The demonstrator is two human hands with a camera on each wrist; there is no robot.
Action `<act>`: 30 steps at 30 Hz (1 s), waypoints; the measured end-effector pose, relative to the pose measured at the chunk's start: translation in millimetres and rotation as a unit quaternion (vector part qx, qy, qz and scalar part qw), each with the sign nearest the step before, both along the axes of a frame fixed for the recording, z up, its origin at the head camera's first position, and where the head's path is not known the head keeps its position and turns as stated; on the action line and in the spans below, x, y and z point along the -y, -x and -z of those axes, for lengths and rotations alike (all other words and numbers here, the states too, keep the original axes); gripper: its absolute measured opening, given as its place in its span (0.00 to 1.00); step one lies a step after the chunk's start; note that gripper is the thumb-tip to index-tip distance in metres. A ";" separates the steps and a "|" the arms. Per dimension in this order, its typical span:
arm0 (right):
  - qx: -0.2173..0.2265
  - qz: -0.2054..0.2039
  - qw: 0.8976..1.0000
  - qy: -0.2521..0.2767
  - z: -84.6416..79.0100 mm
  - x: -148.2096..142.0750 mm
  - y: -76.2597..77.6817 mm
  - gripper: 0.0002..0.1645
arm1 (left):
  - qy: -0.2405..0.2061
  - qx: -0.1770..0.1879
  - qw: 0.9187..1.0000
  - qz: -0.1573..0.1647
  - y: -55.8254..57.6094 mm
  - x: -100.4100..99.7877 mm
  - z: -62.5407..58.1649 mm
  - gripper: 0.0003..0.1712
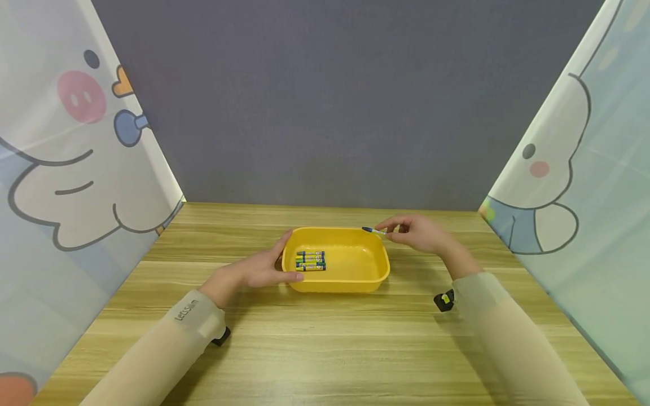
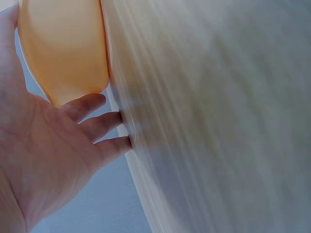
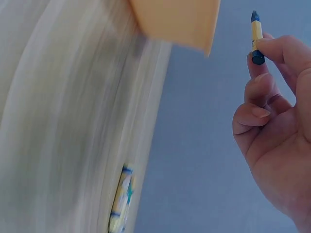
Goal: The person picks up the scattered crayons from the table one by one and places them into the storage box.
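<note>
My left hand [image 1: 264, 267] holds the left end of a yellow plastic tray [image 1: 335, 286], its thumb lying over the front rim. In the left wrist view, the tray's side [image 2: 68, 43] stands between thumb and fingers, with the lower fingers loosely bent. Several crayons [image 1: 311, 260] with yellow and blue wrappers lie side by side in the tray's left part. Above the back right corner of the tray, my right hand [image 1: 418, 232] pinches a dark blue crayon [image 1: 374, 230] between thumb and fingertips. The right wrist view shows this crayon [image 3: 256, 36] tip up, apart from the tray.
A blurred yellow and blue item [image 3: 121, 199] lies on the wooden table [image 1: 325, 349] in the right wrist view. Behind the table rises a grey panel [image 1: 325, 113]. Cartoon-printed curtains [image 1: 61, 186] flank both sides. Black wrist cameras [image 1: 444, 300] hang under the sleeves.
</note>
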State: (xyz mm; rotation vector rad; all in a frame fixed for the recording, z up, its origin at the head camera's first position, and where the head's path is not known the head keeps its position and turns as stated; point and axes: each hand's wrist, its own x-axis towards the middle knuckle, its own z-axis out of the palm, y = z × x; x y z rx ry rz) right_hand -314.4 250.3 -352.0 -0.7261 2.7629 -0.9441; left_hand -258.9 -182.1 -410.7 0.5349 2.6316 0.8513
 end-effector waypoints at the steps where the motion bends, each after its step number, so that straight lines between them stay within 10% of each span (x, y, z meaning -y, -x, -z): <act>1: 0.002 -0.005 1.000 0.001 -0.9 5.4 -0.4 0.18 | 0.000 0.000 1.000 0.000 -0.1 0.1 -0.3 0.77; 30: 0.040 -0.140 0.988 0.052 41.7 126.2 -0.5 0.16 | 0.013 0.001 1.000 -0.001 -1.6 -1.3 -1.0 0.76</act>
